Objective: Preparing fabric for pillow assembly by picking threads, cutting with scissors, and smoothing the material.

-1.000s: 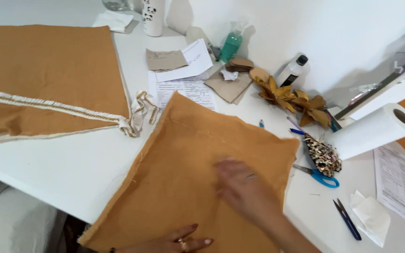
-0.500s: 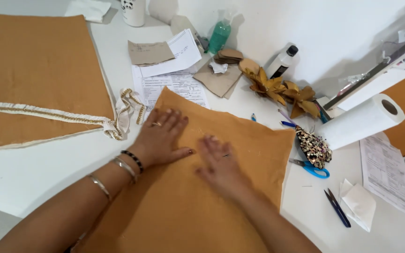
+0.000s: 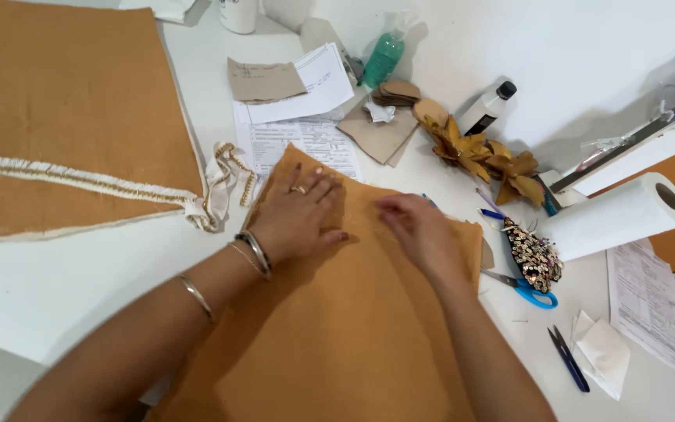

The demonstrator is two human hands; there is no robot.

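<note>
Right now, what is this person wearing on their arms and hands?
Both forearms are bare, with no sleeves in view. The left hand has a gold ring on one finger and painted nails. Its wrist carries a dark bangle beside thin metal ones, and another thin metal bangle sits further up the forearm. The right hand shows no jewellery.

Bright even light, soft shadows (sharp)
</note>
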